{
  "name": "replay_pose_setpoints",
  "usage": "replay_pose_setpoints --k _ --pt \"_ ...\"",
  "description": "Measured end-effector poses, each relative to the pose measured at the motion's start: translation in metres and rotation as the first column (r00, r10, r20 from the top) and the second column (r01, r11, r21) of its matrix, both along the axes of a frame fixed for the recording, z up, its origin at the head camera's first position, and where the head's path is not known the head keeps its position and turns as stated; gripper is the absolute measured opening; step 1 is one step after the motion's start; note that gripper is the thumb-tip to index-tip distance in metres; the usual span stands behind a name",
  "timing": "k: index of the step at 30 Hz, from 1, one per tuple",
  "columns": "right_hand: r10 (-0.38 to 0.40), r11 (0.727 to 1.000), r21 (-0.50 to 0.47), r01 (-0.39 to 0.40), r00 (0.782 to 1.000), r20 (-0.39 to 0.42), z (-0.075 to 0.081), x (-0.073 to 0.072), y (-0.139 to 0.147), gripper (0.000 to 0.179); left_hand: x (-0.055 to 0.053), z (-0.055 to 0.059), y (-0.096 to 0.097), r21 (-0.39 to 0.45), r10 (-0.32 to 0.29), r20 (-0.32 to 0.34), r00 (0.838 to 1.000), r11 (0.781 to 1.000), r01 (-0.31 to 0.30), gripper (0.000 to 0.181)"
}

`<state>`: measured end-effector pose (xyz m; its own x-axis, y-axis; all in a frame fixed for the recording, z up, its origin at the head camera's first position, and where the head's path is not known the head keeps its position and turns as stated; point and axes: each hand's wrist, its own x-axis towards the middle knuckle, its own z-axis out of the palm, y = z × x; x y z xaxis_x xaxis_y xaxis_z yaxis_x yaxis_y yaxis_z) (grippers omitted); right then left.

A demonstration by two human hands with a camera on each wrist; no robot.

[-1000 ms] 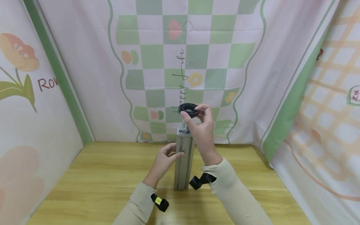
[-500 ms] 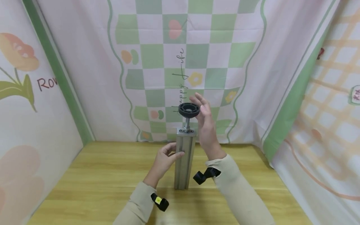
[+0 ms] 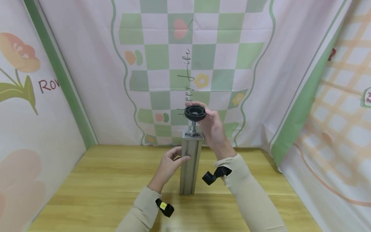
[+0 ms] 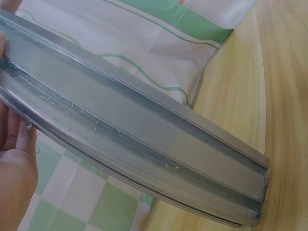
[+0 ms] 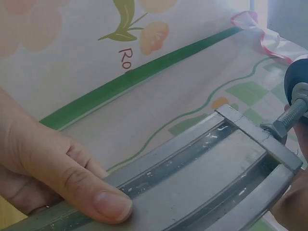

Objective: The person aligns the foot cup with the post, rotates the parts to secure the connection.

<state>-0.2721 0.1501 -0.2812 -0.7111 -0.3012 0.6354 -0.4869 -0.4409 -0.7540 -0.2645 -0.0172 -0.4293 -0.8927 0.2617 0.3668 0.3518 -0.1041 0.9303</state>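
A silver aluminium profile (image 3: 189, 174) stands upright on the wooden table, with an end plate (image 5: 260, 137) on top. From that plate rises a threaded stem (image 5: 292, 114) with a hex nut (image 5: 276, 129), carrying a black round levelling foot (image 3: 195, 117). My left hand (image 3: 171, 162) grips the profile at mid-height, thumb across the front face and fingers at the left side. My right hand (image 3: 215, 132) holds the levelling foot from the right, its fingers curled behind the rim and thumb at the right edge. Part of the fingers is hidden behind the foot.
The wooden table (image 3: 116, 180) spreads around the profile's base. Printed cloth (image 3: 156, 58) hangs behind it, and more cloth encloses the left and right sides. Each sleeve carries a black wrist camera, such as the left one (image 3: 166, 208).
My right hand let go of the levelling foot, swung back to the right with fingers raised, and now curls round the rim from behind. My left hand and the profile stayed put.
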Motion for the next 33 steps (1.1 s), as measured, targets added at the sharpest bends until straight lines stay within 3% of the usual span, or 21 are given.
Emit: replay_pose_setpoints --k 10,17,24,33 --pt "-0.09 0.996 -0.009 0.09 0.996 -0.003 -0.004 0.002 -0.004 0.04 0.0 0.0 -0.001 -0.015 0.001 0.013 1.0 1.0 -0.001 0.044" --pt "-0.17 0.983 -0.072 0.169 0.986 -0.001 -0.009 0.008 -0.006 0.028 0.0 0.0 0.0 -0.006 0.005 0.007 1.0 1.0 -0.005 0.042" --pt "-0.273 0.955 -0.123 0.269 0.962 -0.022 -0.013 0.017 -0.012 0.018 0.0 -0.001 0.0 -0.005 0.006 0.009 1.0 1.0 -0.006 0.043" --pt "-0.392 0.917 -0.087 0.389 0.919 -0.025 -0.015 0.025 -0.019 0.022 0.0 -0.001 0.0 -0.013 0.019 0.025 0.999 1.0 -0.019 0.041"
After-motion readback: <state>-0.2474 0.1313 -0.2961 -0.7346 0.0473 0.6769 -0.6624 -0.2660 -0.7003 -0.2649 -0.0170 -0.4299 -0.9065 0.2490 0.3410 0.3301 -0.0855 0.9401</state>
